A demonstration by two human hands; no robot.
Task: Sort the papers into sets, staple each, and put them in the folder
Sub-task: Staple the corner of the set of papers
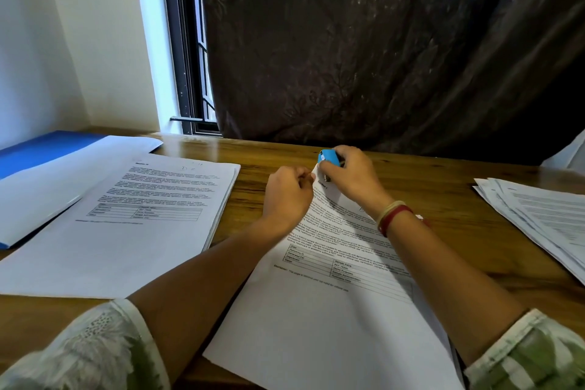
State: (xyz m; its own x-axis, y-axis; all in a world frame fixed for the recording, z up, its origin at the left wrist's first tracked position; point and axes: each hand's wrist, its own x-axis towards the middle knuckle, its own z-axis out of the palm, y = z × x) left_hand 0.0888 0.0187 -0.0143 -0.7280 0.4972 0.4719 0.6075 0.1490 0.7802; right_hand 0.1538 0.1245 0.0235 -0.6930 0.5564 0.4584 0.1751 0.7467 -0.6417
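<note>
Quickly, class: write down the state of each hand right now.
Left hand: closed, pinching the top corner of the paper set.
Right hand: closed round the blue stapler on that corner.

I see a wooden table (443, 174). A blue folder (38, 149) lies far left, a paper stack (126, 231) beside it, a middle set (316, 326) before me, a spread pile (544, 222) right.

One head-worn wide-angle view, forward and down, close above the table (253, 173).
</note>
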